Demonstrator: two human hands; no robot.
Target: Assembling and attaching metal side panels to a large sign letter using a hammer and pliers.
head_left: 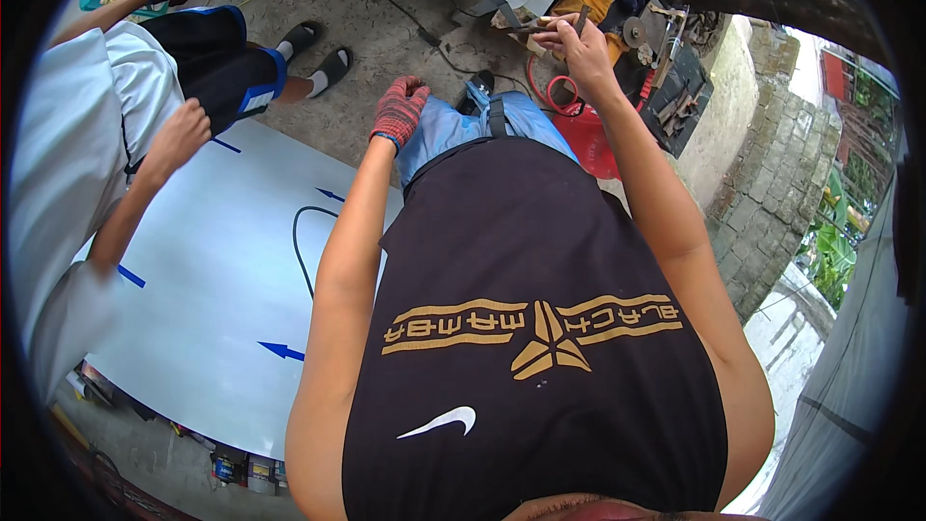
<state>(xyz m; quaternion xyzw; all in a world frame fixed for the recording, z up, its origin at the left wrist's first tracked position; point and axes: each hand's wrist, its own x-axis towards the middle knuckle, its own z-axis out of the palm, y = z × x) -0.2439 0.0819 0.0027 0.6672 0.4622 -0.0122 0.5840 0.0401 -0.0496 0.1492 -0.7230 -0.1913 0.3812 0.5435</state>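
The right hand [585, 50] holds a thin dark thing [583, 19]

It is bare. The left hand [399, 113] wears a red glove [395, 122] and is right by the blue pants [436, 127]. A red loop [533, 77] sits near the pants. On the left, another person [72, 125] in a white shirt [58, 174] is beside a big, pale sheet [207, 318] with blue arrows [282, 351].

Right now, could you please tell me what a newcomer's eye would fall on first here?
Most likely the wearer's black sleeveless shirt with gold print, filling the centre. Above it, the red-gloved left hand contrasts with the bare right hand, which holds a slim dark object at upper right. To the left lies a large pale sheet marked with blue arrows.
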